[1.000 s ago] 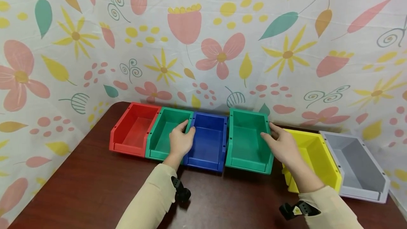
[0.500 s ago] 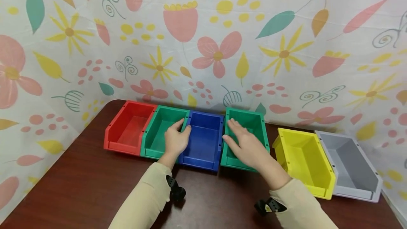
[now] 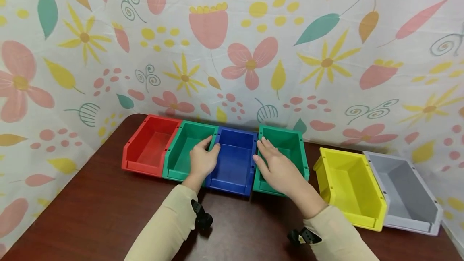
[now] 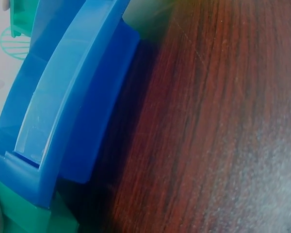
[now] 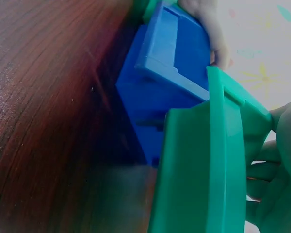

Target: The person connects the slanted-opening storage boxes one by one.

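Observation:
My left hand (image 3: 203, 160) straddles the adjoining walls of the left green bin (image 3: 185, 142) and the blue bin (image 3: 233, 164), thumb on the blue side and fingers on the green side. It grips the walls there. My right hand (image 3: 279, 168) reaches into the right green bin (image 3: 288, 136), with straight fingers against its left wall and the thumb at the rim. In the right wrist view, that green bin (image 5: 196, 160) stands beside the blue bin (image 5: 160, 92), its front set a little forward. The left wrist view shows the blue bin's front lip (image 4: 63, 92).
A red bin (image 3: 152, 146) stands at the row's left end. To the right, past a gap, are a yellow bin (image 3: 349, 188) and a grey bin (image 3: 406, 192) side by side. All stand on a dark wooden table (image 3: 90, 212) against a floral cloth backdrop (image 3: 250, 31).
My right hand has left the right green bin's right wall and moved leftward into the bin, to its left wall. The left hand stays on the same walls.

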The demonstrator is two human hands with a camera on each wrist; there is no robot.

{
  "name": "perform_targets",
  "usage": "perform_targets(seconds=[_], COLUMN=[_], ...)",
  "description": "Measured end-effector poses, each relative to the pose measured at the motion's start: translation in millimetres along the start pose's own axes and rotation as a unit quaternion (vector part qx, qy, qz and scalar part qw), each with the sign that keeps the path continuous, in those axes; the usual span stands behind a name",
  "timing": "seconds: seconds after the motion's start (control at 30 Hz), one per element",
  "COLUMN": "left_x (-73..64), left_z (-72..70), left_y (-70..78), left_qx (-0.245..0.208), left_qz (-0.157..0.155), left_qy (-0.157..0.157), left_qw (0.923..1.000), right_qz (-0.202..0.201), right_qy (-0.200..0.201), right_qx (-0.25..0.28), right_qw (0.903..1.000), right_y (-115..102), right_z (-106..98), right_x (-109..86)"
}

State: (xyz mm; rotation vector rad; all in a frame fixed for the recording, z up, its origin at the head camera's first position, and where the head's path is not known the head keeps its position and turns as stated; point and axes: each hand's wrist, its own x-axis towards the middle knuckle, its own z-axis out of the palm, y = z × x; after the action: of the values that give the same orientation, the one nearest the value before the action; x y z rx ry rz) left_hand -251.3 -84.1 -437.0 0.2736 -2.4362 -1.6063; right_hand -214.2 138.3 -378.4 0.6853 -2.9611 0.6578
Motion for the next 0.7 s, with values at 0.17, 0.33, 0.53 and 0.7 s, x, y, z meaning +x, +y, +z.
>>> perform_targets(seconds=[0.17, 0.33, 0.53, 0.7], left_x=[-2.4, -3.3, -0.7, 1.6], left_z=[2.2, 5.2, 2.5, 1.8], left_y=[-1.1, -1.7, -1.8, -1.8], left_qx=[-0.002, -0.006, -0.013, -0.003], left_qz=[-0.008, -0.002, 0.001, 0.005], left_qy=[0.001, -0.007, 0.007, 0.006], left_qw=[1.0000, 1.0000, 0.9999, 1.0000], right_qz=[0.003, 0.006, -0.021, -0.029], right_qy=[0.009, 0.017, -0.018, -0.045], right_qx=[-0.017, -0.018, 0.010, -0.007], right_qw=[0.9998, 0.9997, 0.9996, 0.9985], right_y=[-0.7, 1.9, 6.5, 8.5], right_z=[8.1, 11.3, 1.8, -5.8], right_x=[-4.0, -7.8, -2.7, 1.4])
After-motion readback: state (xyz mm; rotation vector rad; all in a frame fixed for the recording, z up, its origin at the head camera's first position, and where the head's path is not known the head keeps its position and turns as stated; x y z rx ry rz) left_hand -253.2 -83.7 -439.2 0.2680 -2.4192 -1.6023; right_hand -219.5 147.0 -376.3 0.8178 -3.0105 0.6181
